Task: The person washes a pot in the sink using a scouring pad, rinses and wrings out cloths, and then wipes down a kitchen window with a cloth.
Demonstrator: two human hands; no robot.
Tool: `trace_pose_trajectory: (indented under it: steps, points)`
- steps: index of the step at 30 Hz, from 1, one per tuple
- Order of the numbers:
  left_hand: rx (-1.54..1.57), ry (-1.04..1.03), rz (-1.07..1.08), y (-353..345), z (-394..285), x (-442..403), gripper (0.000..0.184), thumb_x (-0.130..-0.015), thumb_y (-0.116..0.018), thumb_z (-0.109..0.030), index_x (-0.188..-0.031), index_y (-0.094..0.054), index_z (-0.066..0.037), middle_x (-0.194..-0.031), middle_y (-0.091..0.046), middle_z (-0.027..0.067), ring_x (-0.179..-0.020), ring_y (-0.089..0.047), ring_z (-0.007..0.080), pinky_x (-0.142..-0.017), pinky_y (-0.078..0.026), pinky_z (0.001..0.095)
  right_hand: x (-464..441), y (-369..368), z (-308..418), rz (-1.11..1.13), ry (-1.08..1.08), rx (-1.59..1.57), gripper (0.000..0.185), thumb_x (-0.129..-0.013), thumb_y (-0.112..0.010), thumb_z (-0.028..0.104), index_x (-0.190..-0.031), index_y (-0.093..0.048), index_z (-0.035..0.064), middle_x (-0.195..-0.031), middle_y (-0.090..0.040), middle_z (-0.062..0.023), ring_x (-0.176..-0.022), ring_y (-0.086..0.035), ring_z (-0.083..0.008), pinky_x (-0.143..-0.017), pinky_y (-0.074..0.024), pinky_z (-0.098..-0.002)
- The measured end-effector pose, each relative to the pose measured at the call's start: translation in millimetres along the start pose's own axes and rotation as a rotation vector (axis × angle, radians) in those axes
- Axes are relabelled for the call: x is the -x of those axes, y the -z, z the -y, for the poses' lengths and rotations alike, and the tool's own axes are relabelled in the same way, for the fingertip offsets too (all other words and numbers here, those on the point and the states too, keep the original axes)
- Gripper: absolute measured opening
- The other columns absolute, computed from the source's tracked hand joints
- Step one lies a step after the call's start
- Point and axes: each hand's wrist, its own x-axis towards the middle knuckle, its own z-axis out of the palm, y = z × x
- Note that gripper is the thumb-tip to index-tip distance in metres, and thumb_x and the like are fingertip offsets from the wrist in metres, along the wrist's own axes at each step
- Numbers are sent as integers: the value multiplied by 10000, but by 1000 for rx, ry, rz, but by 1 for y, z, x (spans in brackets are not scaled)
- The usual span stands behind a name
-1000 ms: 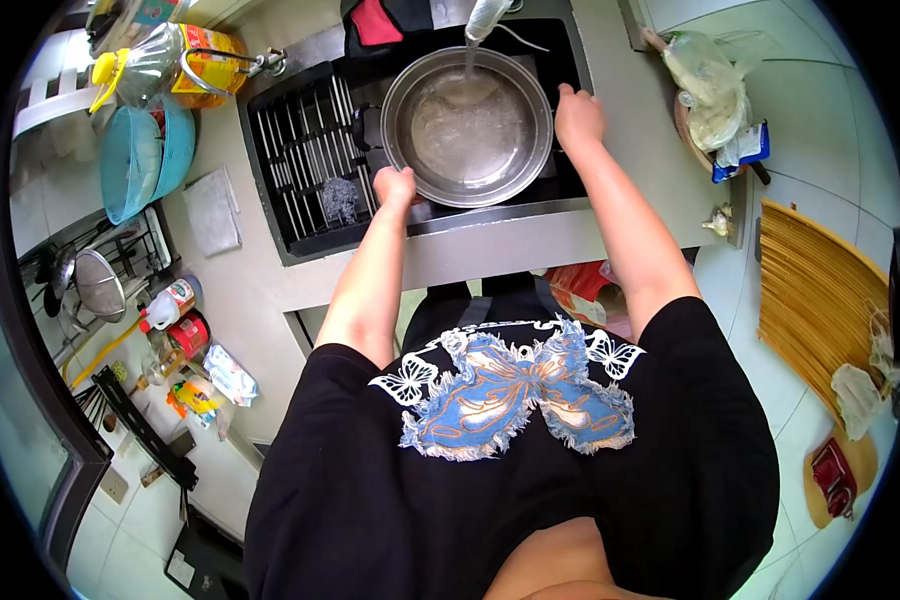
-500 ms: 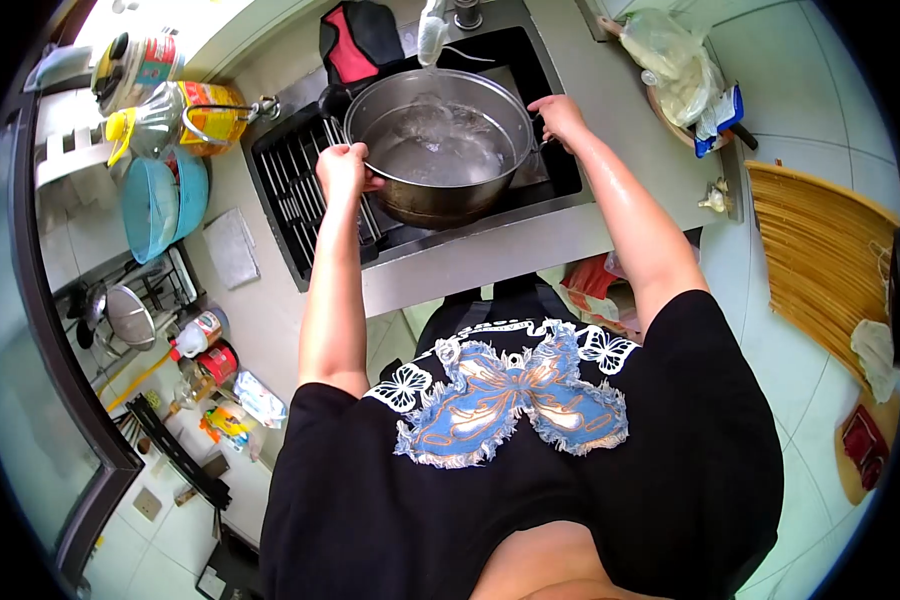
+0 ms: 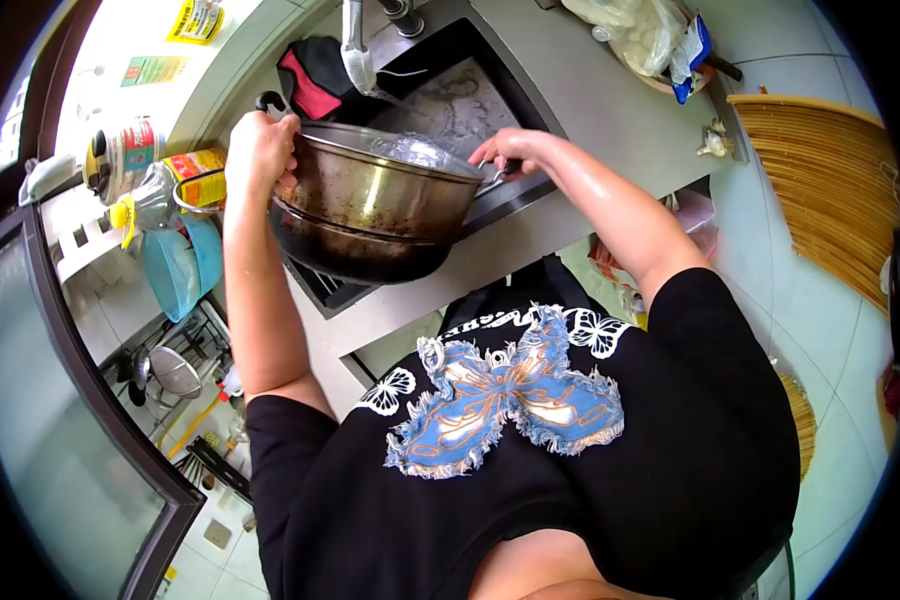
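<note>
A large, stained metal pot (image 3: 375,210) is tipped over the black sink (image 3: 515,85), with its rim leaning away from me and its scorched lower side facing me. Water (image 3: 420,150) shows inside near the far rim. My left hand (image 3: 263,150) is closed around the pot's left handle, whose black end (image 3: 270,100) sticks out above the fingers. On the other side, my right hand (image 3: 520,152) grips the right black handle (image 3: 511,168). Beyond the rim stands the faucet (image 3: 357,55), its spout wrapped in something whitish. Wet, swirling patterns cover the sink bottom.
A black and red cloth-like item (image 3: 315,80) lies behind the sink. Leftward are an oil bottle (image 3: 160,195), a blue basin (image 3: 185,265) and a strainer (image 3: 175,373). Plastic bags (image 3: 635,35) sit at the upper right, near a bamboo mat (image 3: 820,180).
The pot, level at the sink before, has been raised leftward and tilted away from me. Both hands have kept hold of its handles. More of the sink bottom now shows.
</note>
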Motion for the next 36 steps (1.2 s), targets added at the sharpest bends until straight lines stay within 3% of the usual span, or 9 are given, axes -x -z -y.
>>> trace_pose_trajectory:
  steps: [7, 13, 15, 19, 23, 27, 32, 33, 36]
  points:
    - [-333, -103, 62, 11, -40, -7, 399, -893, -592, -268, -697, -608, 79, -594, -639, 137, -462, -648, 263, -526, -557, 376, -40, -69, -62, 360, -177, -402, 300, -969, -507, 30, -1213, -650, 128, -689, -458, 75, -485, -395, 2, -468, -434, -232]
    - [-432, -147, 27, 32, -40, 8, 427, -883, -605, -291, -705, -580, 97, -582, -615, 158, -458, -644, 279, -522, -553, 392, -36, -114, -67, 498, -159, -420, 323, -952, -512, 21, -1237, -631, 117, -656, -422, 87, -483, -385, -9, -522, -467, -263]
    - [-264, -145, 4, 43, -24, 15, 353, -860, -597, -212, -670, -564, 84, -562, -587, 138, -409, -593, 238, -384, -485, 368, -9, -112, -50, 415, -70, -327, 302, -959, -481, 34, -1201, -650, 99, -648, -428, 73, -487, -393, -20, -529, -467, -275]
    - [-29, -112, -12, 55, 4, 47, 303, -841, -590, -172, -656, -575, 66, -542, -574, 105, -400, -574, 205, -360, -475, 345, 7, -84, -40, 5, 255, -171, 304, -914, -472, 28, -1130, -686, 38, -669, -540, 18, -492, -453, -61, -472, -437, -244]
    - [250, -114, 18, 25, 56, 41, 244, -841, -584, -131, -684, -611, 55, -563, -594, 97, -409, -583, 176, -370, -491, 296, 23, -46, -32, -299, 410, -116, 367, -896, -400, 45, -1084, -715, 62, -681, -589, -78, -533, -556, -148, -492, -460, -330]
    - [527, -111, 82, -38, 120, 14, 183, -867, -599, -140, -782, -633, 18, -575, -572, 43, -420, -582, 156, -399, -485, 278, 47, -26, -13, -527, 484, -43, 361, -906, -392, 64, -1082, -699, -6, -744, -645, -123, -540, -593, -180, -523, -535, -343]
    - [772, -117, 58, -139, 168, -11, 189, -892, -603, -127, -855, -669, 46, -691, -659, 77, -535, -652, 165, -510, -548, 284, 33, -3, -8, -659, 468, 144, 366, -936, -401, 113, -1145, -693, 39, -847, -695, -140, -570, -622, -206, -538, -555, -354]
    - [733, -111, 31, -155, 170, -11, 191, -900, -599, -120, -864, -672, 53, -699, -666, 82, -543, -656, 164, -517, -556, 289, 34, -4, -5, -690, 470, 145, 358, -937, -395, 73, -1156, -675, 25, -743, -640, -74, -516, -540, -135, -500, -524, -312]
    - [790, -74, -45, -218, 184, -21, 203, -909, -599, -134, -856, -687, 42, -698, -684, 94, -561, -658, 165, -554, -557, 307, 20, 13, -2, -745, 481, 350, 361, -945, -397, 104, -1142, -694, 48, -733, -649, -86, -503, -555, -154, -492, -537, -322]
